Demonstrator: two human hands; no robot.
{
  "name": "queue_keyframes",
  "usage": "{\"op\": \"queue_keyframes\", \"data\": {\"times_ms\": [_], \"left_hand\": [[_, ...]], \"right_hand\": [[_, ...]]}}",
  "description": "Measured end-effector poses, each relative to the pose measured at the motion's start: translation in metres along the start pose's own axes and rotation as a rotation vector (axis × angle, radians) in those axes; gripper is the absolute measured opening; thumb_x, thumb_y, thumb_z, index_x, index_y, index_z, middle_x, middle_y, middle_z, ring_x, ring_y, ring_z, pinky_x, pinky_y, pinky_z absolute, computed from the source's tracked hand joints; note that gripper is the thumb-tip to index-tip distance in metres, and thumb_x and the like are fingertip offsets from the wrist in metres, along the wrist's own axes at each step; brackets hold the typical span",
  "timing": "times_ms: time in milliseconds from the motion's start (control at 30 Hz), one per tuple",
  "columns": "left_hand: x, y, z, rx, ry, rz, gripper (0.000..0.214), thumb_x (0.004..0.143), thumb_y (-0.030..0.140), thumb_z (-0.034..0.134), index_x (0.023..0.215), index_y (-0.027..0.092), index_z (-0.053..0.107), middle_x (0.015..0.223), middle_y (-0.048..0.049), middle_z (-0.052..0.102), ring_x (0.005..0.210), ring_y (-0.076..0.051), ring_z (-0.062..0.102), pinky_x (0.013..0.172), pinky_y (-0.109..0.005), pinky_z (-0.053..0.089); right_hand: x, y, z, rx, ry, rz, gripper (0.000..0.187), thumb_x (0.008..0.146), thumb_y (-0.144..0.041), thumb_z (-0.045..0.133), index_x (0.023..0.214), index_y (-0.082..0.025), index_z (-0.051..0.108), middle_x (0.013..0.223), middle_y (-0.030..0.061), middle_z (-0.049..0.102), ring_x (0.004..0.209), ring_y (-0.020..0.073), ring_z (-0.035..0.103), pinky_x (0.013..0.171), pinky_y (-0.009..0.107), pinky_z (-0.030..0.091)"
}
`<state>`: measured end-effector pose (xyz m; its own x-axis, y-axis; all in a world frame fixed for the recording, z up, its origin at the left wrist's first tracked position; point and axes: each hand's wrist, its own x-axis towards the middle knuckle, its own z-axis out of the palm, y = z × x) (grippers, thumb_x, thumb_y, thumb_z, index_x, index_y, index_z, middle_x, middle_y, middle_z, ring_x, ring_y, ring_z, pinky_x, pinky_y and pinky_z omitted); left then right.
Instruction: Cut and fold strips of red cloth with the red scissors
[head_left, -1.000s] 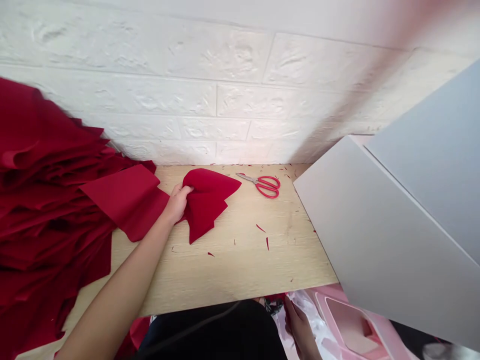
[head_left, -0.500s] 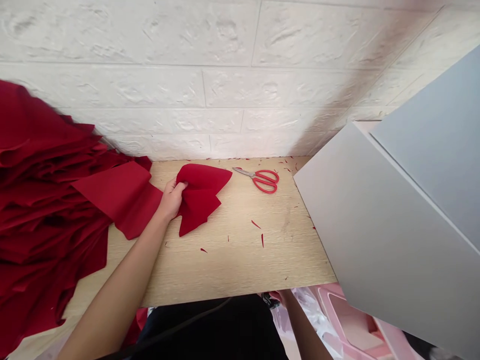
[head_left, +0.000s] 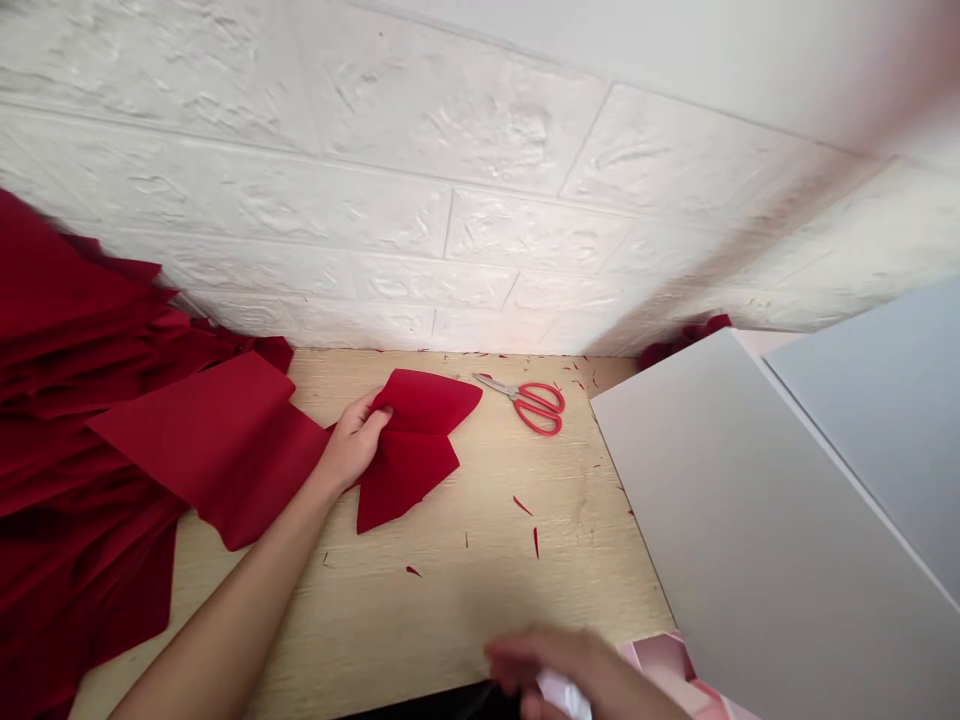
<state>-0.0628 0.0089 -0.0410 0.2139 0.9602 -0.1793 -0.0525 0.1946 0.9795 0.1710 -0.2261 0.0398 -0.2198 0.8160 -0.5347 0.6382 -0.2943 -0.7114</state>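
- red fabric pile (head_left: 82, 430) far left, likely parked aside
- left hand (head_left: 354, 440) pinches red cloth (head_left: 420, 410) on table (head_left: 570, 580), thumb on top, probably so far end fans out
- scissors (head_left: 538, 405) just beside cloth tip, handles rightward, seemingly for easy pickup
- right hand (head_left: 566, 665) blurred at near edge, can't tell grip

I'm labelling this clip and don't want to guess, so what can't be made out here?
All in the head view:
Right hand: blurred, so whether it holds anything is unclear.
Left hand: fingertips under the red cloth are hidden by it.
Cloth pile: cut off by the left edge.
Dark red bundle: partly hidden behind the pale box.
Pink object: cut off by the bottom edge, partly covered by the box.
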Motion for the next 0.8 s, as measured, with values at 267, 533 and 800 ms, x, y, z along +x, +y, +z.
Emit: {"op": "queue_keyframes", "data": {"times_ms": [267, 533, 800], "left_hand": [[0.002, 0.001, -0.003, 0.122, -0.106, 0.150, 0.030, 0.087, 0.031, 0.049, 0.102, 0.017, 0.071, 0.095, -0.0066, 0.073, 0.092, -0.025, 0.067, 0.089, -0.037, 0.051], [0.004, 0.005, -0.004, 0.164, -0.116, 0.181, 0.021, 0.088, 0.025, 0.047, 0.087, 0.019, 0.067, 0.078, -0.0019, 0.068, 0.078, -0.021, 0.061, 0.085, -0.034, 0.049], [0.002, -0.002, -0.003, 0.207, -0.070, 0.158, 0.024, 0.088, 0.027, 0.049, 0.099, 0.018, 0.069, 0.085, -0.0021, 0.069, 0.078, -0.021, 0.061, 0.083, -0.032, 0.048]], "right_hand": [[0.185, 0.003, -0.089, -0.586, 0.825, 0.134, 0.053, 0.097, -0.037, 0.038, 0.144, -0.014, 0.050, 0.151, 0.0173, 0.044, 0.138, 0.0341, 0.039, 0.115, 0.055, 0.029], [0.138, 0.039, -0.027, -0.586, 1.177, 0.338, 0.065, 0.094, -0.059, 0.038, 0.142, -0.018, 0.053, 0.136, 0.0214, 0.052, 0.120, 0.0413, 0.045, 0.100, 0.063, 0.032], [0.117, 0.034, -0.001, -0.484, 1.192, 0.482, 0.065, 0.096, -0.056, 0.033, 0.144, -0.015, 0.048, 0.143, 0.0211, 0.046, 0.127, 0.0419, 0.040, 0.104, 0.063, 0.028]]}}
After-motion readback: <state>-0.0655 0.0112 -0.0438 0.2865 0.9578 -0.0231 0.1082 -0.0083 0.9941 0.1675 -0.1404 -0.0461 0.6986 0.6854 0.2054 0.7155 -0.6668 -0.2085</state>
